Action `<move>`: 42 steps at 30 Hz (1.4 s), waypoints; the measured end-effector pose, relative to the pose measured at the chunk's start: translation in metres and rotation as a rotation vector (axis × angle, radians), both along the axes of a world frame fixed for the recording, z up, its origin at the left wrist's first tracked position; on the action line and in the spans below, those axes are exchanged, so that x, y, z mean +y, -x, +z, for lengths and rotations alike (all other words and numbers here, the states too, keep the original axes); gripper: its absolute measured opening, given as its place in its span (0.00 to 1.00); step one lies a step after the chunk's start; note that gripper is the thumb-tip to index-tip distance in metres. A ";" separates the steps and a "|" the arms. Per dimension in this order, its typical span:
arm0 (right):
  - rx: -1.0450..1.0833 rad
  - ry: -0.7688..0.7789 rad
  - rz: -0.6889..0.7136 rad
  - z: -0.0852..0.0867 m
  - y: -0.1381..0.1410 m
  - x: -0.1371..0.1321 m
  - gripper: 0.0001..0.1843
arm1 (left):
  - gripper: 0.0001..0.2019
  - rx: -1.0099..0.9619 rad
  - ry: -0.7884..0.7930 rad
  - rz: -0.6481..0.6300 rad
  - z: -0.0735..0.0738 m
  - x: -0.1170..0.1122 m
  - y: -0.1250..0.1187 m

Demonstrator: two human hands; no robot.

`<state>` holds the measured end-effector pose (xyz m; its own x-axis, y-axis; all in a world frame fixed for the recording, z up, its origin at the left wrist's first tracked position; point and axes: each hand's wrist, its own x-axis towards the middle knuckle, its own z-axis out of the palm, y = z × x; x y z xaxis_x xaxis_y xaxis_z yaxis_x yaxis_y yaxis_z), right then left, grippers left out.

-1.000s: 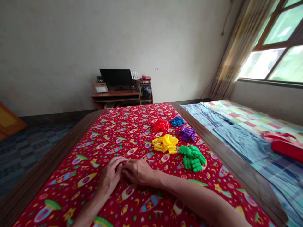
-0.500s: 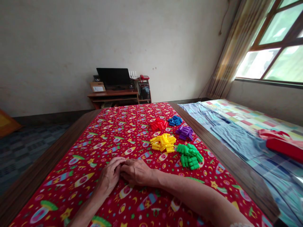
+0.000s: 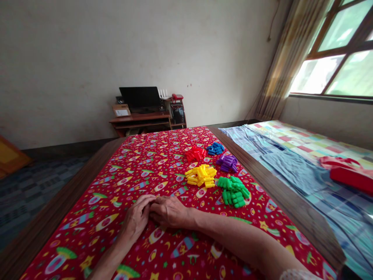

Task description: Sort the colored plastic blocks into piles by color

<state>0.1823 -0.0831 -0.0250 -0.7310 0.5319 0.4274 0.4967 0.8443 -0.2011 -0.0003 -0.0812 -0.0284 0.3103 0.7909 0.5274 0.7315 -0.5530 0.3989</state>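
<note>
My left hand (image 3: 136, 219) lies on the red patterned tablecloth (image 3: 128, 163), its fingers stretched out towards the other hand. Against its fingertips rests my right hand (image 3: 169, 211), fingers curled inward; whatever may be under them is hidden. Beyond my right hand sits a heap of yellow tube-shaped plastic pieces (image 3: 202, 175). Similar green pieces (image 3: 234, 190) lie to its right, nearer my forearm. Further back are purple pieces (image 3: 227, 162), red pieces (image 3: 195, 153) and blue pieces (image 3: 215, 148). Both hands are apart from all the heaps.
Dark wooden edges (image 3: 279, 194) border the cloth. To the right stands a bed (image 3: 291, 144) with a red item (image 3: 351, 179) on it. At the far wall a desk (image 3: 140, 118) carries a monitor (image 3: 140, 98), a cardboard box (image 3: 121, 110) and a red telephone (image 3: 176, 97).
The camera view has shifted slightly. Both hands and the coloured heaps stay as they were.
</note>
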 end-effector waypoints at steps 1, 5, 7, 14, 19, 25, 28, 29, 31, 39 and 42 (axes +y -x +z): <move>0.002 0.000 0.000 0.000 0.000 0.000 0.11 | 0.17 0.001 -0.006 0.001 0.000 0.000 0.000; -0.009 0.006 -0.003 0.003 0.000 -0.001 0.11 | 0.17 0.006 -0.022 0.000 0.001 0.000 0.000; -0.017 0.013 -0.009 0.007 -0.001 -0.003 0.11 | 0.17 0.008 -0.027 0.001 0.001 0.000 -0.001; -0.007 0.006 -0.002 0.006 -0.001 -0.003 0.11 | 0.17 -0.003 -0.051 0.010 -0.001 0.001 -0.002; 0.000 0.020 -0.020 0.001 -0.001 -0.002 0.11 | 0.15 -0.001 -0.035 -0.003 -0.002 0.001 0.000; 0.011 0.017 -0.023 0.004 -0.001 -0.002 0.11 | 0.15 -0.004 -0.028 -0.005 -0.004 0.002 0.001; 0.017 0.028 -0.011 0.006 -0.002 -0.003 0.10 | 0.15 -0.001 -0.047 -0.016 -0.006 0.004 0.001; 0.019 0.033 -0.005 0.006 -0.002 -0.003 0.10 | 0.15 0.000 -0.047 -0.019 -0.007 0.004 0.001; 0.021 0.045 0.004 0.007 -0.003 -0.004 0.10 | 0.15 -0.003 -0.043 -0.018 -0.009 0.004 0.001; 0.030 0.046 0.015 0.001 -0.001 -0.002 0.09 | 0.15 -0.030 -0.021 -0.006 -0.012 0.002 0.002; 0.035 0.043 0.029 -0.001 -0.001 -0.001 0.09 | 0.15 -0.024 0.003 -0.008 -0.010 0.002 0.002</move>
